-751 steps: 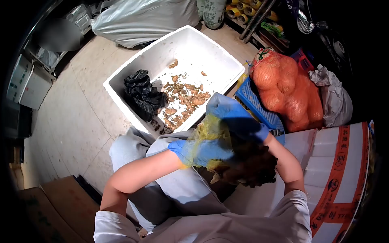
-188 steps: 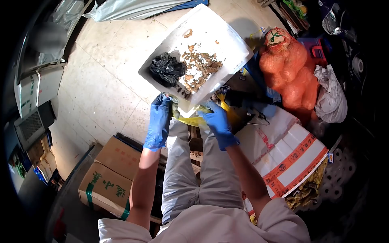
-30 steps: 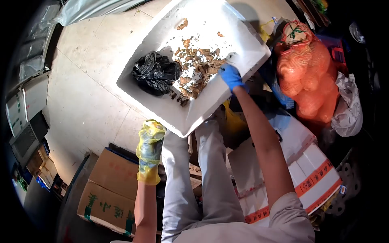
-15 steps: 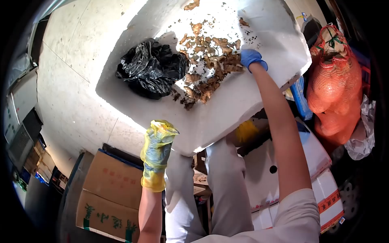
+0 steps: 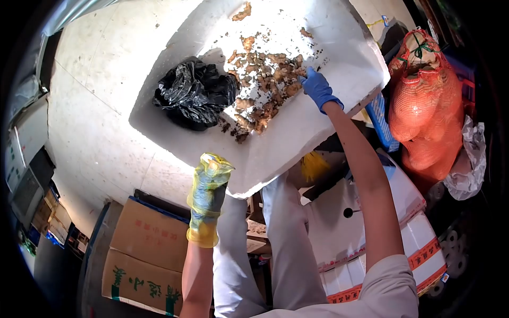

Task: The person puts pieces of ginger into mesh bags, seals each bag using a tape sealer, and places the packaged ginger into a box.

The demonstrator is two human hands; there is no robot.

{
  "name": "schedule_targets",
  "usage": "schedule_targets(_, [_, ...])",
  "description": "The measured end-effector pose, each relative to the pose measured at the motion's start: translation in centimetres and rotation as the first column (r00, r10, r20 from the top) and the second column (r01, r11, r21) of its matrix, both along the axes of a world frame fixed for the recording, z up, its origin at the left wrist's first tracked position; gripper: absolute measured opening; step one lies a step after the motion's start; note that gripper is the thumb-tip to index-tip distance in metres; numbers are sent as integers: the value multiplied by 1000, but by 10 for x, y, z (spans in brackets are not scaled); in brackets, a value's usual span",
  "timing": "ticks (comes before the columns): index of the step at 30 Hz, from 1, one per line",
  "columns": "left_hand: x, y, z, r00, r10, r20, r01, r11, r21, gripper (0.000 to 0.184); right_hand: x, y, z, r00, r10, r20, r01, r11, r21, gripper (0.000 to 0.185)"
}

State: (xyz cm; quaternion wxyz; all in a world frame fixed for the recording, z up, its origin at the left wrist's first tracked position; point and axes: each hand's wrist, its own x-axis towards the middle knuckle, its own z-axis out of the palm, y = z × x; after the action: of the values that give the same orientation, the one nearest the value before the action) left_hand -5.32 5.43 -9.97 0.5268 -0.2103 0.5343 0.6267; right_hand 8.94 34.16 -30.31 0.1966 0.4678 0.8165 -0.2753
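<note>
My right hand [image 5: 319,89], in a blue glove, is at the right edge of a spread of ginger pieces [image 5: 273,74]. Two fingertips point toward the ginger, slightly apart, and nothing shows between them. My left hand [image 5: 208,193] is upright in front of the white foam box [image 5: 265,164], wearing a blue glove with yellow mesh netting [image 5: 202,236] pulled over it. Its fingers look closed under the netting, and a pale lump shows at the top that I cannot identify. Dark soil crumbs lie among the ginger.
A crumpled black plastic bag [image 5: 193,93] lies in the box's left side. Orange mesh sacks [image 5: 427,114] stand at right beside a blue crate [image 5: 380,124]. A brown carton [image 5: 146,238] is at lower left, white cartons [image 5: 339,228] at lower right. Yellow netting [image 5: 315,165] hangs under the box.
My right hand has drawn back slightly from the ginger and turned, with its fingertips now showing. My left hand stays upright in the netting. The whole view has shifted slightly.
</note>
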Motion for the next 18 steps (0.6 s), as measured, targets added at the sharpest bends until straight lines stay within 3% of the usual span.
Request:
schedule_targets(2, [1,1,8,999,29,16,-29,1000,8,20,7,-13,4,996,40,-80,-41,999,-10,28])
schedule_targets(4, [-1,5,16,999,35,-10,-35,999,-17,20,7,-27,25,966,247,-73,-252,965,-74,22])
schedule_targets(5, [-1,6,17,999,39,-12,-40,999,-13,20,7,-32,23,927,374,31,-370,925,-89,19])
schedule_targets(6, [-2,5,18,999,46,-6,-46,999,-19,21,8,-31,21,925,378,28,-375,923,-85,19])
schedule_targets(8, [-4,1,18,999,55,-1,-55,998,-34,22,9,-35,21,948,302,98,-259,913,-316,21])
schedule_targets(9, [-4,-1,16,1000,16,-24,-16,999,-32,21,-2,-37,40,988,91,125,-29,901,-433,20])
schedule_targets(10, [-5,-4,14,999,-21,-48,20,999,-31,20,-6,-42,50,988,99,122,-36,899,-437,20])
schedule_targets(11, [-6,-7,10,999,43,20,-44,998,52,20,-9,-47,58,976,-210,61,205,780,-591,19])
schedule_targets(12, [-6,-8,9,999,50,18,-50,997,51,20,-12,-51,71,861,-505,58,381,567,-731,19])
schedule_targets(13, [-7,-7,8,992,110,61,-114,992,58,22,-12,-55,89,805,-592,-22,295,432,-852,17])
schedule_targets(14, [-7,-5,11,980,170,102,-177,982,63,24,-17,-60,111,808,-588,-27,288,434,-854,17])
schedule_targets(15, [-6,0,18,980,196,40,-196,980,13,31,-25,-66,134,761,-646,-50,232,344,-910,17])
schedule_targets(16, [-8,5,25,979,199,32,-200,980,16,31,-33,-71,157,708,-703,-66,162,254,-954,19])
schedule_targets(18, [-15,12,40,992,100,-75,-100,995,-1,37,-49,-79,206,686,-726,-51,136,197,-971,18])
